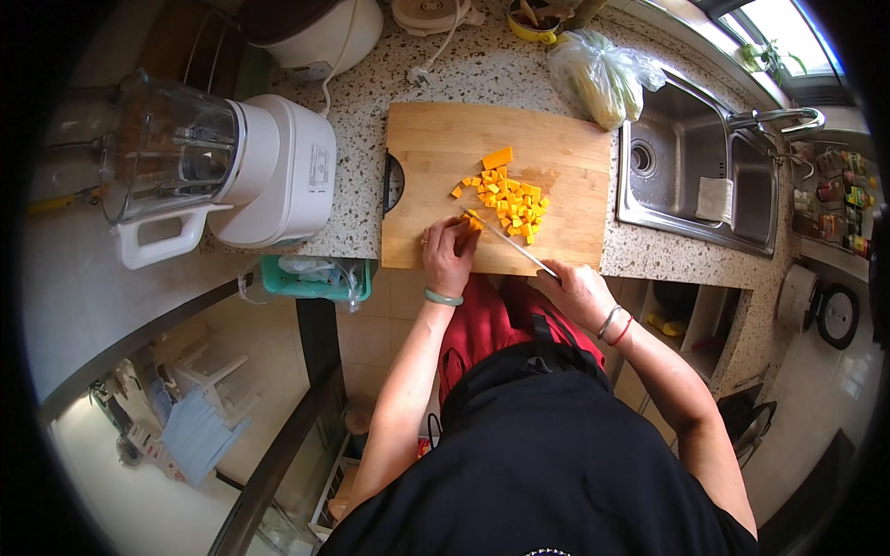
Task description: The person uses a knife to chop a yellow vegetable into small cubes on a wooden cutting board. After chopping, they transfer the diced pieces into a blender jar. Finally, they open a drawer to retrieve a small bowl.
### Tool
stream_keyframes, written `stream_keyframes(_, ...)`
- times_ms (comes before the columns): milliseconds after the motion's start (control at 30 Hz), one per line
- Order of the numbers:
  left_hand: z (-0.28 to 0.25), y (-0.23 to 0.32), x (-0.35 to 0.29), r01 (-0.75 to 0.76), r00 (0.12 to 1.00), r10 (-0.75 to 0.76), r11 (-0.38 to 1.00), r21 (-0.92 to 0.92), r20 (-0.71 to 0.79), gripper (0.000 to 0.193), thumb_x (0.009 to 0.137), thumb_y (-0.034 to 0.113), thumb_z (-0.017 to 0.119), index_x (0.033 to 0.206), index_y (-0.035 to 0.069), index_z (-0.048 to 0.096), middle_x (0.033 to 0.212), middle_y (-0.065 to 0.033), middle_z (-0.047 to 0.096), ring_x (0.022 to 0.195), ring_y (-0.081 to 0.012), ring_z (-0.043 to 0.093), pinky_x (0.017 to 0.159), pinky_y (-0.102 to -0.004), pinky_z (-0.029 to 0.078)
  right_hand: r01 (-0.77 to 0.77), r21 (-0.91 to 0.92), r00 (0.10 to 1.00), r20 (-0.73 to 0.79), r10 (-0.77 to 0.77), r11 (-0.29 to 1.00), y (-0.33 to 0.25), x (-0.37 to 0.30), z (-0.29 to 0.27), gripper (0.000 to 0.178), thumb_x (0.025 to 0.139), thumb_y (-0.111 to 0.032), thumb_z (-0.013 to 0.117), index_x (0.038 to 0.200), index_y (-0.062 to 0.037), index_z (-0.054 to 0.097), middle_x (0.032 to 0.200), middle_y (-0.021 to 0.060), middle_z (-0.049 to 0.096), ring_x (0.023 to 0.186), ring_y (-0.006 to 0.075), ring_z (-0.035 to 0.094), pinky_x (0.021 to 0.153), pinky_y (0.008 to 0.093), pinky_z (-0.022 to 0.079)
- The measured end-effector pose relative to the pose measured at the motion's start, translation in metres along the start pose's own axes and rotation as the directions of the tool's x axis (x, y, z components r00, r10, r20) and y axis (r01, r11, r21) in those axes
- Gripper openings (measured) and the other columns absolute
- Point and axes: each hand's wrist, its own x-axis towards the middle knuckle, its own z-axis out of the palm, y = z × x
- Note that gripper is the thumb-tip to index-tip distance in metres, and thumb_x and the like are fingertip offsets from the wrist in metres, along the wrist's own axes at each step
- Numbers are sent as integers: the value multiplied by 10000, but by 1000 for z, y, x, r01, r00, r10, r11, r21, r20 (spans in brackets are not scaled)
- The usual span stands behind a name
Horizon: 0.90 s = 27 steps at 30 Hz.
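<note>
Near the front of a wooden cutting board [426,139], my left hand [449,255] pinches a small orange piece of what looks like pumpkin [474,222] against the wood. My right hand [577,295] is wrapped round the handle of a knife [524,252], whose blade slants up to the left and meets that piece beside my left fingertips. A loose pile of orange cubes [514,202] lies just beyond the blade. One larger orange block [498,157] rests behind the pile. The knife's handle is mostly hidden in my right hand.
A white blender [287,176] with a clear jug stands left of the board. To the right is a steel sink [681,139] with a tap [788,120]. A plastic bag of vegetables [607,79] sits at the board's far right corner. A green bin [287,280] hangs below the counter edge.
</note>
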Motion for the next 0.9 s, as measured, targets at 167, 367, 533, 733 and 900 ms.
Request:
stream_keyframes(167,-1,2,2,4,1000,-4,1000,-1,6,272,725,55,813,937,72,643,1014,-109,649,947,-308,613,824,-403,491,-17,-32,999,29,18,999,-6,4,-3,294,970,-294,545,1062,-55,688,762,240,674,738,416,666,697,496,539)
stream_keyframes(367,-1,0,2,-11,1000,11,1000,-6,13,272,741,53,803,959,79,642,1012,-107,648,944,-313,612,832,-408,480,-1,-77,999,41,4,997,-13,13,-4,297,972,-278,529,953,-19,675,750,258,662,731,437,656,692,509,533)
stream_keyframes(533,0,-2,2,-6,1000,7,1000,-21,27,264,751,57,797,964,77,641,1012,-107,648,947,-320,611,844,-411,474,-21,-94,996,83,29,995,-17,25,-7,298,965,-272,529,886,-13,653,740,267,652,731,448,649,688,518,530)
stream_keyframes(733,1,-6,-1,20,999,-19,1000,-9,46,265,763,71,790,980,67,637,1020,-116,644,962,-332,606,852,-420,474,-47,-79,998,-39,44,996,2,21,39,245,948,-261,551,931,-41,659,782,245,671,746,429,659,686,514,535)
stream_keyframes(900,-4,-2,-2,-42,998,39,997,61,53,316,779,120,786,1047,61,629,1074,-132,613,984,-332,587,850,-420,484,17,-15,998,-56,-17,1000,16,30,34,288,957,-313,562,948,-44,664,741,240,662,712,428,654,663,504,535)
